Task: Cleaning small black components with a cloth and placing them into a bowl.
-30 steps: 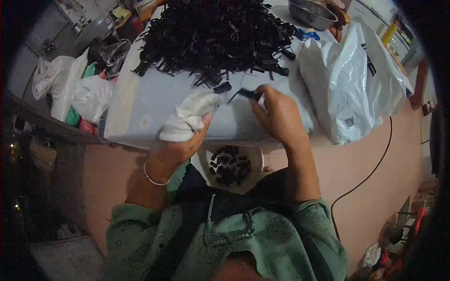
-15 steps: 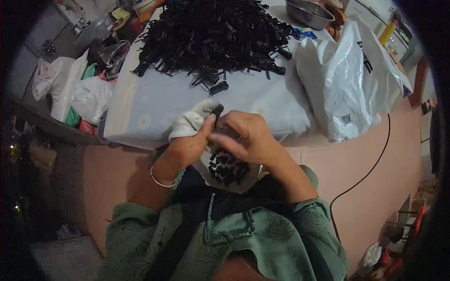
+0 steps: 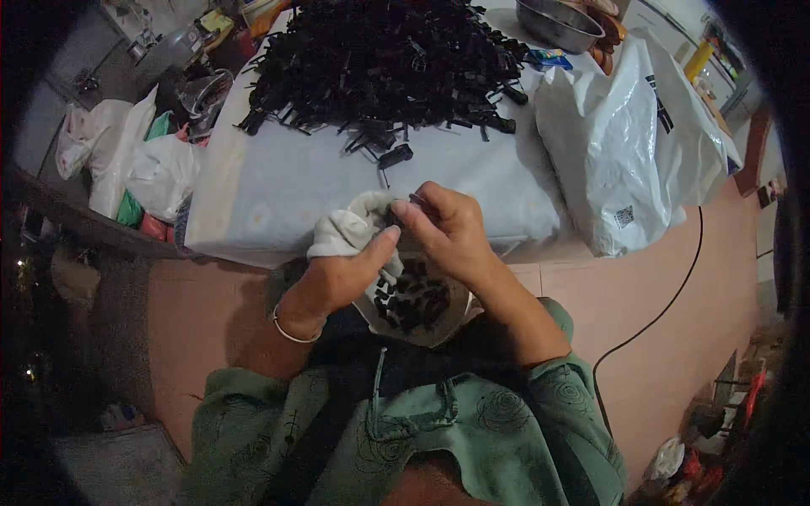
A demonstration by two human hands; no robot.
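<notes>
Over the table's near edge, my left hand wears a white cloth glove on its fingers, with the thumb bare. It grips a small black plastic piece, mostly hidden by the fingers. My right hand, bare, is closed in a pinch at the same piece; a dark bit shows at its fingertips. Below both hands, a pale container rests at my lap with several short black pieces inside. Beyond lies a large heap of black plastic parts, one part lying at its near edge.
The heap covers the far part of the white-covered table. A large white plastic bag stands at the right, with a metal bowl behind. More bags sit at the left. A black cable crosses the floor.
My right hand has risen slightly, its thumb moving up to the fingertips. My left thumb has turned to the right, and more of the container's contents shows.
</notes>
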